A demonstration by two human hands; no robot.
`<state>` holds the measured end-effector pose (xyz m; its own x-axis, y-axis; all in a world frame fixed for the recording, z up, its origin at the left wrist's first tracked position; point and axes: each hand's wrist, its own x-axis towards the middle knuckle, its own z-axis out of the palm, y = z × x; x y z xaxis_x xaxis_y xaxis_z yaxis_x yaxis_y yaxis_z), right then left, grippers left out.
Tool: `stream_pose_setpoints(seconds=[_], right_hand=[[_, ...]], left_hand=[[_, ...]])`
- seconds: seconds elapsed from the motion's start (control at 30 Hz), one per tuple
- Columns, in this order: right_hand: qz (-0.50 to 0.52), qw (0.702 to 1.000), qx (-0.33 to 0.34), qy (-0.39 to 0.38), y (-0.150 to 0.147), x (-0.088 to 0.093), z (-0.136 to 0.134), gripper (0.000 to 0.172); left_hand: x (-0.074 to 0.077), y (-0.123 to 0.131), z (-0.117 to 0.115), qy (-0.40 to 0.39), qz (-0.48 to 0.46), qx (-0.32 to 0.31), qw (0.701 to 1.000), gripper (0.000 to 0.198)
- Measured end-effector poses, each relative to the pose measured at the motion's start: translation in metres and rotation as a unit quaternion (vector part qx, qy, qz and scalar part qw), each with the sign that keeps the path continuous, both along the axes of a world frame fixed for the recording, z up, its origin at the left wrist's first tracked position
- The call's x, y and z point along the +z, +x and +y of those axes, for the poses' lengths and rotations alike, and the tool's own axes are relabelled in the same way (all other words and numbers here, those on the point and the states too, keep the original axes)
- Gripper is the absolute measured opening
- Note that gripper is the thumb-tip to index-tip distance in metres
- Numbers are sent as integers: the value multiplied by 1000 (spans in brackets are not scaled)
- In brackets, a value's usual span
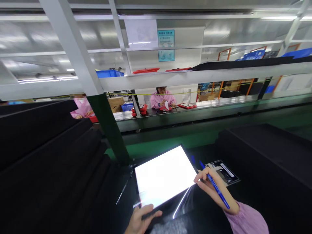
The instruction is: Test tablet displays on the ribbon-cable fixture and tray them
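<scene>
A flat panel (167, 175) with a bright white lit face and a thin dark border is held tilted above the dark work surface. At its lower left corner, my left hand (141, 219) grips the edge between thumb and fingers. My right hand (212, 185) pinches the panel's right edge, and a blue pen (218, 191) lies across its fingers. Clear film hangs by the panel's lower edge. Beneath and behind my right hand lies a dark flat part with a white label (227, 170).
Black stacked sheets (48, 162) rise at the left, and another black stack (268, 156) stands at the right. A thin tool (124, 190) lies left of the panel. A green and white post (104, 123) stands ahead. Beyond the rail, two people (162, 99) in pink sit working.
</scene>
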<state>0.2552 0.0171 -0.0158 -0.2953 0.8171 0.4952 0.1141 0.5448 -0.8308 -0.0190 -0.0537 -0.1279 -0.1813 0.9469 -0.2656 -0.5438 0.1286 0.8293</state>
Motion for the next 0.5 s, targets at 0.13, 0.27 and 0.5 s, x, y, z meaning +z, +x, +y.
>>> stream_pose_setpoints(seconds=[0.13,0.27,0.5], right_hand=[[-109,982,-102,115,5,-7,-28,17],[-119,967,-106,199,0,3,-47,14],[-127,968,7,216,-40,55,-20,30]], left_hand=[[16,16,0,-4,-69,-19,997,71],[31,28,-1,-16,-91,-10,996,79],[29,31,-2,6,-99,5,995,81]])
